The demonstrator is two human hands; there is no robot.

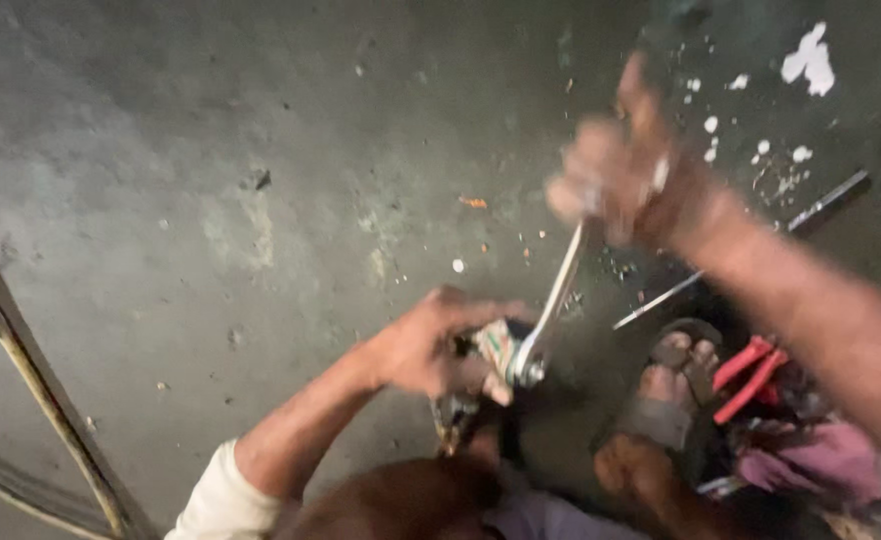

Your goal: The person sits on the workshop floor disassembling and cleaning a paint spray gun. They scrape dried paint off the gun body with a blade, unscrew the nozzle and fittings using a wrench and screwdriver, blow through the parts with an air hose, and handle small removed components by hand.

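Part: a small metal part (491, 345) sits low in the middle of the view, just above the concrete floor (211, 150), pinned in the left hand.
Wrench: a silver wrench (551, 305) has its head on the part at the lower end; its long axis runs up and to the right, slightly tilted from upright.
Left hand: the left hand (426, 345) is wrapped tight around the part, touching the wrench head; it is the nearer hand.
Right hand: the right hand (611, 180), blurred, is closed around the wrench's upper end, well above the part.
Foot: a sandalled foot (676, 385) rests just right of the part.
Pliers: red-handled pliers (746, 375) lie beside the foot.
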